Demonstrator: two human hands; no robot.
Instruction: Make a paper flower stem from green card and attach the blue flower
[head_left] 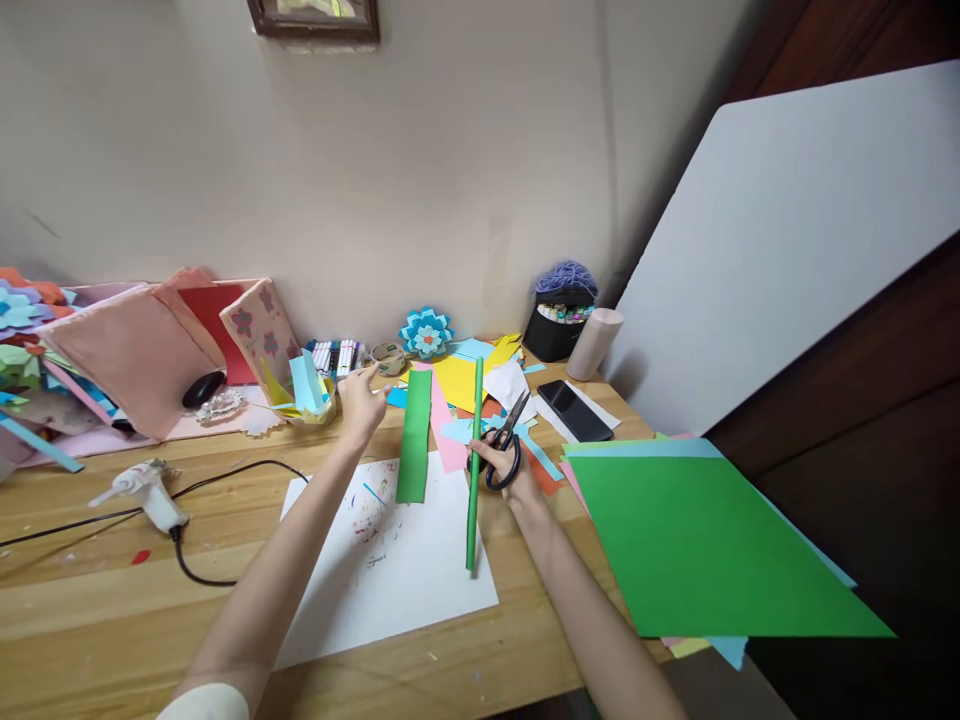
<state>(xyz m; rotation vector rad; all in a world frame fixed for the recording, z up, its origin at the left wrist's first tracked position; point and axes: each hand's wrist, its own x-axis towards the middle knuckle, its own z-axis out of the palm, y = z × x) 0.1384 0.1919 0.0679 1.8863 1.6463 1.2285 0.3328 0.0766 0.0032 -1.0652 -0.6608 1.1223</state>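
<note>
My right hand (501, 462) is closed around a green paper tube (474, 500) and a pair of black-handled scissors (510, 430). The tube stands nearly vertical in view, and the scissor blades point up and away. My left hand (361, 408) reaches forward with thumb and index finger apart and nothing visible between them; its other fingers are partly hidden. Right of it is a green paper strip (415, 440), its lower part over a white, paint-marked sheet (322, 590). A yellow and light-blue paper piece (306, 385) is just left of my left hand.
A white glue gun (150, 492) with a black cord lies at left. Behind are markers (337, 357), a tape roll (388, 358), a blue paper flower (426, 332) and yellow paper (459, 382). A phone (574, 410) and stacked green sheets (720, 540) lie at right.
</note>
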